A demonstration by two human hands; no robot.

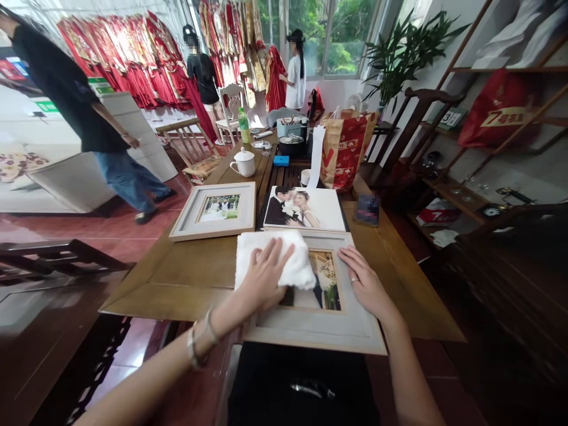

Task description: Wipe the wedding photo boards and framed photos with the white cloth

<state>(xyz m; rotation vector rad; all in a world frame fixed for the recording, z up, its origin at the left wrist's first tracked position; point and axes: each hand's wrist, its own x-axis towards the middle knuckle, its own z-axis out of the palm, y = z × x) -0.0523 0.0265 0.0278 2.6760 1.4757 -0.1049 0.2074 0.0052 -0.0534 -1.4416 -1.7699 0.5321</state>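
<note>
A folded white cloth (288, 263) lies bunched over the upper left of a light wood picture frame (310, 331). My left hand (261, 281) presses the cloth onto the glass, its fingers spread over the fabric. Part of the photo inside is covered by the cloth and hand. Along the frame's right side, my right hand (366, 284) grips the edge, fingers on the face and thumb out of sight. The frame's near edge reaches past the table's front edge, over my lap. Behind it lies a large wedding photo print (326, 210).
A second framed picture (213, 210) sits on the wooden table (177, 272), left. Farther back stand a lidded white cup (244, 163), a green bottle (244, 127) and a red-and-tan paper bag (344, 151). A dark phone-like object (367, 210) is at right. A person (66, 83) walks at left.
</note>
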